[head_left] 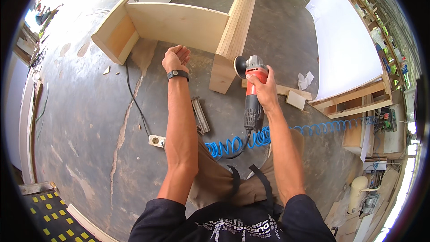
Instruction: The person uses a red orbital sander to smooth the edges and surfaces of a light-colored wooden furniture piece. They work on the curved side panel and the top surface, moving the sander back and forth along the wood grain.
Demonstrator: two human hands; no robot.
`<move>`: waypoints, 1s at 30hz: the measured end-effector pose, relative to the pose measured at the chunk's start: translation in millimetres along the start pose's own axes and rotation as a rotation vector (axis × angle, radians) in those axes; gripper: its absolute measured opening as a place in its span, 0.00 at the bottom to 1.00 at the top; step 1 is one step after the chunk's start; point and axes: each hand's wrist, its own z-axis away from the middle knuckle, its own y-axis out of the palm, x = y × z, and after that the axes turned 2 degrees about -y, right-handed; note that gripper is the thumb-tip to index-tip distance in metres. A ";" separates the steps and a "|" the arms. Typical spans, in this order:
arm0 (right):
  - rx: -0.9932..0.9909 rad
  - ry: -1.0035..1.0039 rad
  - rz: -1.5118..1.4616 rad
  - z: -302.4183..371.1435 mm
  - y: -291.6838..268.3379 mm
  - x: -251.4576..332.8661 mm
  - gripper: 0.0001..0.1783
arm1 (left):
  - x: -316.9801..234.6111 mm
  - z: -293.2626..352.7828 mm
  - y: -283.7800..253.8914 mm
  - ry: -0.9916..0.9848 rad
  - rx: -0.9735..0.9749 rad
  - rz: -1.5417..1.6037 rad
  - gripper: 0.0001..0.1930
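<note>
My right hand (267,88) is wrapped round a red, grey and black angle grinder (252,92). Its round dark disc (240,66) is at the near end of a thick pale wooden side board (234,36); whether the two touch, I cannot tell. This board belongs to a wooden frame with a cross panel (179,21) and a left side board (117,36). My left hand (176,58) hovers in front of the cross panel, its fingers curled in and no object showing in them. A dark band with a small square face is on that wrist.
Near my legs lie a coiled blue air hose (233,147), a white socket block (156,141) with a black cable, and a metal tool (200,115). Wood offcuts (295,99) and crumpled paper (305,81) lie right of the grinder. A white-topped wooden piece (347,36) stands farther right.
</note>
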 end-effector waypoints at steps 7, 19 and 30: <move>0.064 -0.167 0.244 -12.2 31.7 45.3 0.59 | 4.6 3.8 1.8 -0.010 0.008 -0.005 0.10; 0.074 0.132 -0.251 9.1 -10.7 -71.7 0.44 | 9.7 -8.6 -2.6 0.033 0.019 -0.084 0.09; -0.115 0.184 -0.507 34.2 -41.7 -96.9 0.35 | 81.3 62.7 50.7 0.536 0.221 -1.086 0.23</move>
